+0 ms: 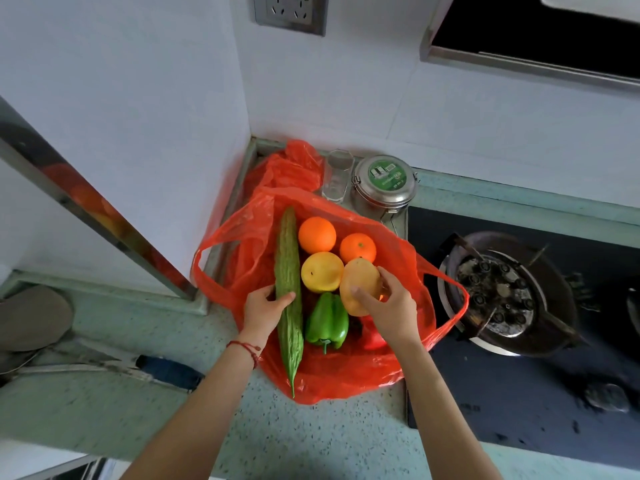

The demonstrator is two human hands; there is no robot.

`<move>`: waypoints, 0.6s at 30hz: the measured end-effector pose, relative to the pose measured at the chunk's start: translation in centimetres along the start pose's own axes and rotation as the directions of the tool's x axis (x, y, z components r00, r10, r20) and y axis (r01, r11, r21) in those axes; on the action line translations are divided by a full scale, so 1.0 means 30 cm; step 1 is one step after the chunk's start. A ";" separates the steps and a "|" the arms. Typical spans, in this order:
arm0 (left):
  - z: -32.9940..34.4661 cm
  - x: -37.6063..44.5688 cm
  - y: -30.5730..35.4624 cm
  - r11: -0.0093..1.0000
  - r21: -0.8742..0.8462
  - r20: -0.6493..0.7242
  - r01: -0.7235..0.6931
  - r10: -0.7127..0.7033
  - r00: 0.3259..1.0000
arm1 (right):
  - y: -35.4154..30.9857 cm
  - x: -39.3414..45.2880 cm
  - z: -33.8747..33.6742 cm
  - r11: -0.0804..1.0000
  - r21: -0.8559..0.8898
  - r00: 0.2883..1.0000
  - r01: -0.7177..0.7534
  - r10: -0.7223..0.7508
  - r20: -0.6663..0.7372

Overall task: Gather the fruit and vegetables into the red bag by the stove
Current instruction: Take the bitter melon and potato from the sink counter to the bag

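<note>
The red plastic bag (349, 375) lies open on the counter left of the stove. In it rest two oranges (317, 234) (357, 248), a yellow fruit (322, 271), a green bell pepper (327, 322) and something red (372, 336), partly hidden. A long green bitter gourd (289, 292) lies along the bag's left side, and my left hand (263, 308) grips its middle. My right hand (391, 303) holds a yellow-orange mango (358, 291) just above the bag's contents.
A second red bag (287, 168) is bunched in the corner. A clear glass (337, 174) and a steel tin with a green lid (384, 183) stand behind the bag. The gas burner (502, 292) sits to the right. A dark-handled knife (166, 370) lies at left.
</note>
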State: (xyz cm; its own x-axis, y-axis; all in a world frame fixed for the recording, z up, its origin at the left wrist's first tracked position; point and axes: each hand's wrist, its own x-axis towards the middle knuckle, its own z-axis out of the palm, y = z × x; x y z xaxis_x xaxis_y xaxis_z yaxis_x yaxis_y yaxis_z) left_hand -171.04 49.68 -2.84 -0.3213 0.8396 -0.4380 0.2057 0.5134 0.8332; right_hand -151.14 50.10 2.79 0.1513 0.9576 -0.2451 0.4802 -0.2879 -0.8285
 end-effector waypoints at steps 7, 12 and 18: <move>-0.017 -0.025 0.002 0.999 -0.017 -0.034 -0.034 0.034 0.999 | -0.024 -0.013 0.035 0.982 -0.170 0.996 0.084 -0.082 0.018; -0.034 -0.048 0.008 0.995 -0.100 -0.068 -0.001 -0.006 0.998 | -0.034 -0.022 0.063 0.953 -0.286 0.995 0.102 -0.097 0.031; -0.060 -0.083 0.002 0.992 -0.123 -0.043 -0.019 0.014 0.999 | -0.032 -0.039 0.081 0.916 -0.382 0.993 0.120 -0.119 0.026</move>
State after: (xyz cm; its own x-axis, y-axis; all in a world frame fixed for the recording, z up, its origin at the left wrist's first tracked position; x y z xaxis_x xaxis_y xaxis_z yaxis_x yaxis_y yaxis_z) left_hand -171.91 47.29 -1.09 -0.3582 0.8382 -0.4113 0.0963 0.4713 0.8767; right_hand -153.86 49.27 2.64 0.0709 0.9850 -0.1573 0.7883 -0.1519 -0.5963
